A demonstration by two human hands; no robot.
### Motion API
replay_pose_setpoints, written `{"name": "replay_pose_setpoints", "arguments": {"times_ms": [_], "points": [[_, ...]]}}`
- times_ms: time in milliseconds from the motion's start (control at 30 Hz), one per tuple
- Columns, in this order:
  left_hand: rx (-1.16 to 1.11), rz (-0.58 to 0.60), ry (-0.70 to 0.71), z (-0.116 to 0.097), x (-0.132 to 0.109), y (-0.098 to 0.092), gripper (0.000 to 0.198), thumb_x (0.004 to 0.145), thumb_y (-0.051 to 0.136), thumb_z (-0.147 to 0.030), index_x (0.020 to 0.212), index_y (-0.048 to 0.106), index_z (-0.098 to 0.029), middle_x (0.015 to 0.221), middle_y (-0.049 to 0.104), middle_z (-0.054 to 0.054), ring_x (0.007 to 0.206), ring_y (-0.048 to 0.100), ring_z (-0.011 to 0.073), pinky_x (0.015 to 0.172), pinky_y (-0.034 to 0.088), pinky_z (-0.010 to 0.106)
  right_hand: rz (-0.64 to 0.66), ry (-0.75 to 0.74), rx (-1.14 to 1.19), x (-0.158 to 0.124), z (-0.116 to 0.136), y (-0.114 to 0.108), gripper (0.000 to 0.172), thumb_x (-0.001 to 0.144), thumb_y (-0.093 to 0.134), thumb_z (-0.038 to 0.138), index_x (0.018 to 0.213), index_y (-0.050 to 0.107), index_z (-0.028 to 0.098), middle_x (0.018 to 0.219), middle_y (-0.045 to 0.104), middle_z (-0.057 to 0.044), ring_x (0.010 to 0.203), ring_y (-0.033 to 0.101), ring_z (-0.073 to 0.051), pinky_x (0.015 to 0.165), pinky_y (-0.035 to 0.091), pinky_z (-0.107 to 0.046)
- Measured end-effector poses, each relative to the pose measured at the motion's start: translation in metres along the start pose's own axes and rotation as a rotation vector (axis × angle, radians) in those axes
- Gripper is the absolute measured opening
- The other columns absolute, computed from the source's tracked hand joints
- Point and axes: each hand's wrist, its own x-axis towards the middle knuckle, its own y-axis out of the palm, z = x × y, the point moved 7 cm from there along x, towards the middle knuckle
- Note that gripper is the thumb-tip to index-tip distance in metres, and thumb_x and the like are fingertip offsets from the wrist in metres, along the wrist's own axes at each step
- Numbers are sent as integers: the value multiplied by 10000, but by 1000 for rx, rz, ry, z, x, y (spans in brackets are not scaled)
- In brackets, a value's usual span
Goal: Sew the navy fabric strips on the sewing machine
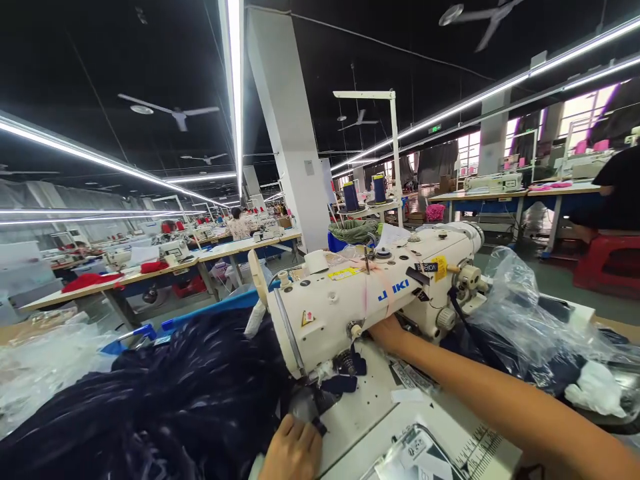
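A cream sewing machine [370, 293] marked JUKI stands in front of me on a white table [370, 400]. My left hand [293, 450] rests at the bottom edge with fingers curled, pressing dark navy fabric [175, 400] near the needle area [325, 393]. My right forearm stretches across the table, and my right hand [387, 332] reaches under the machine's arm, its fingers hidden behind the body. A small navy fabric piece [343, 383] lies under the presser foot.
Clear plastic bags [530, 320] cover more dark cloth at the right. Two navy thread cones [365, 193] stand on a rack behind the machine. Paper labels [415, 453] lie near the front. Rows of sewing tables [165, 267] with other workers stretch away left; a seated person [620, 187] is far right.
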Motion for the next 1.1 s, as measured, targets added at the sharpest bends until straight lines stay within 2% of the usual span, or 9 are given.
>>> {"name": "replay_pose_setpoints", "arguments": {"times_ms": [233,400,533,667,867,1100], "points": [[35,191,-3,-8,4,-3,219,706,457,36,615,503,-157,603,556,-4,551,493,150,616,322,296,33,-12,-44,-4,-2,6,496,781,329,32,1247,479,113,1237,506,-129,1185,390,-292,1016,219,-434],[3,332,-46,-10,5,-6,212,746,453,27,644,506,-151,624,558,9,586,511,164,611,318,300,76,-15,-42,-8,-3,11,431,772,347,41,1132,578,93,1125,582,-157,1131,447,-307,977,279,-427],[-5,391,-61,-11,5,-6,191,741,469,26,669,522,-142,647,575,16,601,516,164,611,314,299,85,-18,-41,-8,-3,11,412,779,343,52,1097,601,94,1074,610,-160,1109,469,-307,974,281,-429],[10,337,-66,-10,3,-7,217,738,464,36,633,507,-149,623,561,5,568,503,159,592,306,298,78,-20,-52,-6,-1,6,473,770,309,12,1156,562,119,1118,593,-134,1142,443,-282,998,244,-428],[44,186,-43,-9,3,-9,255,704,423,62,600,494,-160,586,533,-7,540,471,149,577,302,299,87,-24,-81,-10,-4,-2,344,775,470,188,1088,598,121,1150,570,-149,1155,420,-315,970,294,-413],[36,54,-64,-5,2,-9,240,665,436,44,563,472,-170,558,519,-18,519,460,145,581,300,291,77,-20,-69,-9,-1,1,344,746,496,175,1068,608,139,1102,602,-136,1135,442,-300,959,301,-405]]}}
